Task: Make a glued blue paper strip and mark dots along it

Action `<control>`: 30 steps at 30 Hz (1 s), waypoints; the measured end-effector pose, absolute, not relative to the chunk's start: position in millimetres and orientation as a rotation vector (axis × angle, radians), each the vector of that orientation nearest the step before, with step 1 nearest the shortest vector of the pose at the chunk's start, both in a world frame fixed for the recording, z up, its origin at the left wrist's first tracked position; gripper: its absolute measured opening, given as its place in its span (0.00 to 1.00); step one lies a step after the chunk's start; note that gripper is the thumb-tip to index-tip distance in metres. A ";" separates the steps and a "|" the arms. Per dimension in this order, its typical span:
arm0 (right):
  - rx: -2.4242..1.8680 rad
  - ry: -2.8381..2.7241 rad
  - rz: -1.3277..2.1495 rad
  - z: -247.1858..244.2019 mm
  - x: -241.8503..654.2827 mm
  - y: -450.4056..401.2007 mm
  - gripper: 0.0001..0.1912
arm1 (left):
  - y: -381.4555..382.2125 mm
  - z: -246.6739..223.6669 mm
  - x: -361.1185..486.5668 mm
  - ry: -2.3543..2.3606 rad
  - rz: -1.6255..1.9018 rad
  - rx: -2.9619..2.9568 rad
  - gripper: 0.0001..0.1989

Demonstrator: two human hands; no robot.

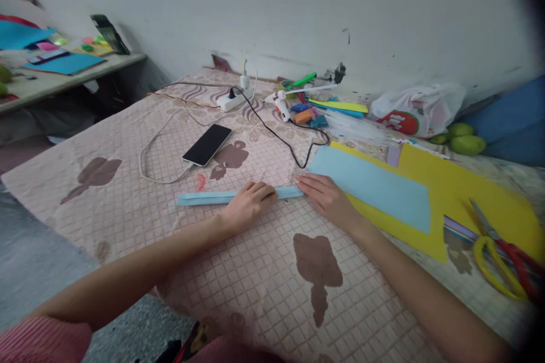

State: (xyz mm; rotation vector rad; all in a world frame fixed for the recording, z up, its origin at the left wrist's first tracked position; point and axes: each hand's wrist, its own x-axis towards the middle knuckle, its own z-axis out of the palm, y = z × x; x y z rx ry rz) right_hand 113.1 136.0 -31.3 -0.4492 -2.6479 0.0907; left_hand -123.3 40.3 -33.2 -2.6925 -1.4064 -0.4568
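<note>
A narrow folded strip of light blue paper (208, 198) lies flat across the patterned cloth in front of me. My left hand (250, 204) is closed on the middle of it, fingers bent and pressing down along the paper. At the strip's right end my right hand (326, 195) lies flat, its fingers stretched out and resting on the paper. Part of the strip is hidden beneath both hands. Just right of my right hand, a light blue paper sheet (378, 187) lies over a yellow sheet (477, 181).
Scissors (496, 249) lie at the right. A phone (208, 145) on a white cable is beyond my left hand. Toward the wall are a power strip (234, 101), a glue gun (281, 106), clay blocks and a plastic bag (419, 108) beside green fruit (466, 140).
</note>
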 end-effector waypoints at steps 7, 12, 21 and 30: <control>-0.545 -2.777 0.121 -37.8 84.8 82.8 0.32 | 39.5 -29.6 -121.8 -1.413 -0.374 -2.717 0.11; -0.597 -2.834 0.098 -41.9 83.7 77.3 0.35 | 38.5 -28.7 -121.7 -1.408 -0.346 -2.716 0.11; -0.744 -2.727 0.125 -47.9 114.0 91.9 0.34 | 31.5 -29.4 -128.2 -1.385 -0.432 -2.689 0.12; -0.772 -2.677 0.226 -50.5 117.4 94.3 0.31 | 7.4 -35.9 -153.9 -1.331 -0.469 -2.615 0.14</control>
